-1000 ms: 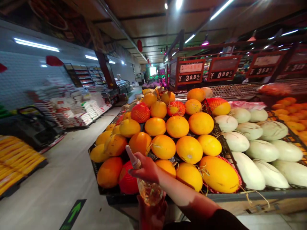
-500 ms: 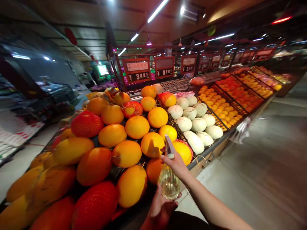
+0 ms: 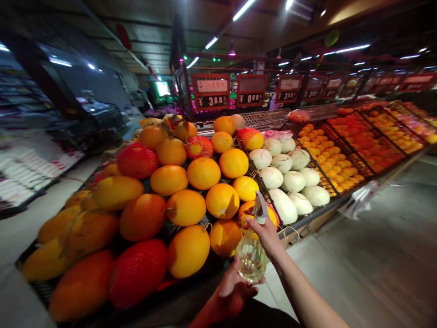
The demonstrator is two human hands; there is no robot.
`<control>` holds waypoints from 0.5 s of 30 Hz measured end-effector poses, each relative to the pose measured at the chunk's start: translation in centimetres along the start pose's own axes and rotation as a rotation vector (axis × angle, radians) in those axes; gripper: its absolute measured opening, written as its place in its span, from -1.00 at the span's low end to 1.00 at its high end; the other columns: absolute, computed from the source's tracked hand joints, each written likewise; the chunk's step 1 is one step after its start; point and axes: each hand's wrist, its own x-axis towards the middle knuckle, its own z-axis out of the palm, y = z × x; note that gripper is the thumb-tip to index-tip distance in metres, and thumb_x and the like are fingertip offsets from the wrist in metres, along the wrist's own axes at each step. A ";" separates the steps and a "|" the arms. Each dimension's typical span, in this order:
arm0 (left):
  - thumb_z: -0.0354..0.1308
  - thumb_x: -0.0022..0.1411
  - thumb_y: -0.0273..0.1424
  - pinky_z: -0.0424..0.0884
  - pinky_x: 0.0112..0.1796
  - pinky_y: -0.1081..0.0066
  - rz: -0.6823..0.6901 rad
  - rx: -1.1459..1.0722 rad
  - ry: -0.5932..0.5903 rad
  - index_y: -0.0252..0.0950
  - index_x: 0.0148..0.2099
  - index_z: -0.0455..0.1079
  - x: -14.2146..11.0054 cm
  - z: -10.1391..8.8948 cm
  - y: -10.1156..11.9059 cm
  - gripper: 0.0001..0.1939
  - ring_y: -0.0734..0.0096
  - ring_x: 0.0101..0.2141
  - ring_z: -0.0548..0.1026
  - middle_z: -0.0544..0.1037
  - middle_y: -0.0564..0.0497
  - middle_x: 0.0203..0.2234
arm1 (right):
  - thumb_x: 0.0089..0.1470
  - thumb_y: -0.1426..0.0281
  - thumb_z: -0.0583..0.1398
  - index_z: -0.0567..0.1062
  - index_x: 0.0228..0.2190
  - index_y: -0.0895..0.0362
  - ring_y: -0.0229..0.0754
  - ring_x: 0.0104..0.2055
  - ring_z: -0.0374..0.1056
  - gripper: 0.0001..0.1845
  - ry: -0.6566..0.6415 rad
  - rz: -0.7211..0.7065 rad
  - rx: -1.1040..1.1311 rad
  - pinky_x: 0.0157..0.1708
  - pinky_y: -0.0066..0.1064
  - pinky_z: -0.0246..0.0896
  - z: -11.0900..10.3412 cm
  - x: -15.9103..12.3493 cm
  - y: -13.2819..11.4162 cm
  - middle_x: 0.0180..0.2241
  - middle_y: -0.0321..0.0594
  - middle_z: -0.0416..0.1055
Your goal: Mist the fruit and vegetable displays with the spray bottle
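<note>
One clear spray bottle (image 3: 251,262), I notice, sits at five o'clock in the person's view: the right hand's (image 3: 268,234) fingers grip it at the neck, while the left hand's (image 3: 232,286) curl beneath the base, presumably to bear its weight. Yellow melons (image 3: 186,207) spread from nine to twelve o'clock of it, pale melons (image 3: 292,181) at one, tiered probably so every row shows.
</note>
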 end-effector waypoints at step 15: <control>-0.04 0.51 -0.08 0.65 -0.32 0.35 0.670 -0.617 0.300 -0.37 -0.03 0.58 -8.4 -7.0 -1.6 -0.49 0.11 -0.21 0.73 0.75 -0.21 -0.18 | -0.03 0.22 0.36 0.46 -0.08 0.03 -0.03 -0.11 0.43 -0.55 -1.093 -0.156 0.072 -0.09 -0.16 0.39 21.7 -3.3 -3.3 -0.16 -0.26 0.50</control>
